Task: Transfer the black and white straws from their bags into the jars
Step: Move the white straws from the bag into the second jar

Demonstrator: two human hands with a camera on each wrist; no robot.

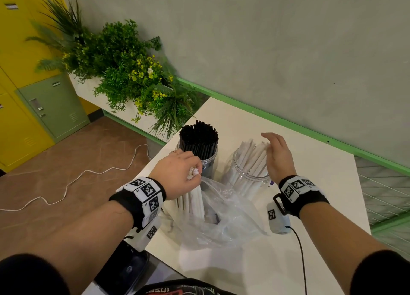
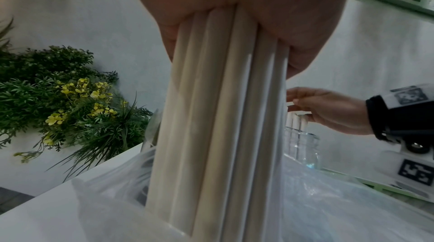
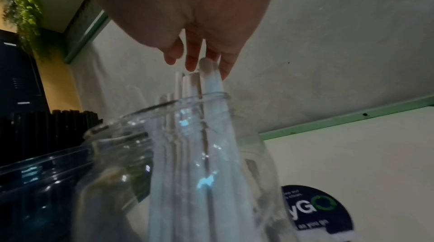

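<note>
My left hand (image 1: pixel 177 168) grips the tops of a bundle of white straws (image 1: pixel 193 201) (image 2: pixel 218 116) that stands upright in a crumpled clear plastic bag (image 1: pixel 224 219) (image 2: pixel 328 209). Behind it a clear jar (image 1: pixel 207 163) is packed with black straws (image 1: pixel 198 139) (image 3: pixel 47 129). To the right a second clear jar (image 1: pixel 246 179) (image 3: pixel 187 153) holds leaning white straws (image 1: pixel 250 159). My right hand (image 1: pixel 277 155) (image 3: pixel 199 60) is open, its straight fingers touching the tops of those straws.
The white table (image 1: pixel 299 161) meets a grey wall with a green strip (image 1: pixel 288 121). A planter of green plants (image 1: pixel 124 72) stands off the table's left corner. A round dark sticker (image 3: pixel 314 210) lies beside the right jar. A white cord (image 1: pixel 77 179) trails on the floor.
</note>
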